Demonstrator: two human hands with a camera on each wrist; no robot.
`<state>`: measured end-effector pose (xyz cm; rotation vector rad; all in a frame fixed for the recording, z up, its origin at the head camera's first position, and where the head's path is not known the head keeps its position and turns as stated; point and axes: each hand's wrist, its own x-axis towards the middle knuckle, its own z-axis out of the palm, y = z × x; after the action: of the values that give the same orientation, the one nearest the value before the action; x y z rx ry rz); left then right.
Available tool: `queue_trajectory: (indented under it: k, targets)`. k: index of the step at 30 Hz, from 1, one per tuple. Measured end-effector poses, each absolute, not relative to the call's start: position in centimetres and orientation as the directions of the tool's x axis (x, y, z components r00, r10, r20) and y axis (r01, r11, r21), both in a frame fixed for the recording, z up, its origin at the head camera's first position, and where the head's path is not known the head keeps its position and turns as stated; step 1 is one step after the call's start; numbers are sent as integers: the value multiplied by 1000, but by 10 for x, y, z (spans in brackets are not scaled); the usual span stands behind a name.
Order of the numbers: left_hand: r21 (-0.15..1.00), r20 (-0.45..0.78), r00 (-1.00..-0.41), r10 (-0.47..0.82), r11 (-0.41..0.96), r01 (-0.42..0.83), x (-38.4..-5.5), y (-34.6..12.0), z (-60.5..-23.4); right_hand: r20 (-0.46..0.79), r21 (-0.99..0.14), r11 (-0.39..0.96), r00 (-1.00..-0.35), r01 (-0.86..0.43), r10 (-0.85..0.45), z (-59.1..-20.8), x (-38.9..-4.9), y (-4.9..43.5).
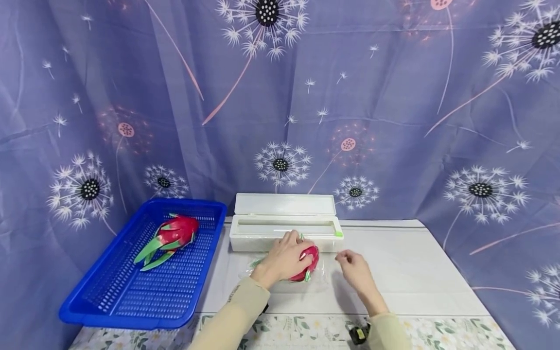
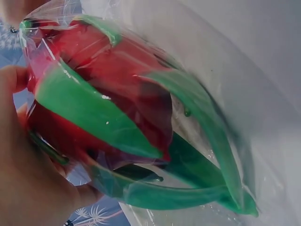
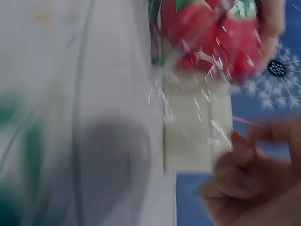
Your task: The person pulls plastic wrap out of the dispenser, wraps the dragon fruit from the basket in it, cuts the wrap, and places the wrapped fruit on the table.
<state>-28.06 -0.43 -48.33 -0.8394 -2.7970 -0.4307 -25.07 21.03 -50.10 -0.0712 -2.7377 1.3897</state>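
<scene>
A red dragon fruit (image 1: 312, 256) with green scales lies in clear plastic wrap (image 3: 197, 106), in front of a white film dispenser box (image 1: 245, 243). From above, my left hand (image 1: 283, 258) grips the fruit. In the left wrist view the film covers the fruit (image 2: 134, 61) and its long green leaf tips, spreading loosely past them. To the right of the fruit, my right hand (image 1: 356, 274) has curled fingers that pinch the edge of the film. The right wrist view shows this film stretched, with glints, between the fruit and the right hand (image 3: 249, 174).
A blue perforated basket (image 1: 201, 287) stands at the left with another dragon fruit (image 1: 179, 231) inside. The dispenser's lid (image 1: 284, 204) is raised, and a green piece (image 1: 338, 234) sits at its right end. A dandelion-patterned curtain (image 1: 385, 116) hangs behind the white table surface (image 1: 407, 272).
</scene>
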Motion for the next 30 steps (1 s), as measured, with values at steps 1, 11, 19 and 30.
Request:
queue_trajectory:
  k: [1,11,19,30]
  targets:
    - [223,266,-822,504,797,561,-281,-4,-484,-3,-796,604,-999,22,32,-500,-244,214]
    - [243,274,-833,481,803,544,-281,-5,-485,-113,-806,588,-956,-71,-271,-523,-230,198]
    - [251,269,-828,492,794,553,-278,-4,-486,-111,-968,230,-992,96,-53,-516,-228,189]
    - [232,262,-822,507,793,563,-278,-1,-489,50,-982,186,-986,-20,159,-508,-242,165]
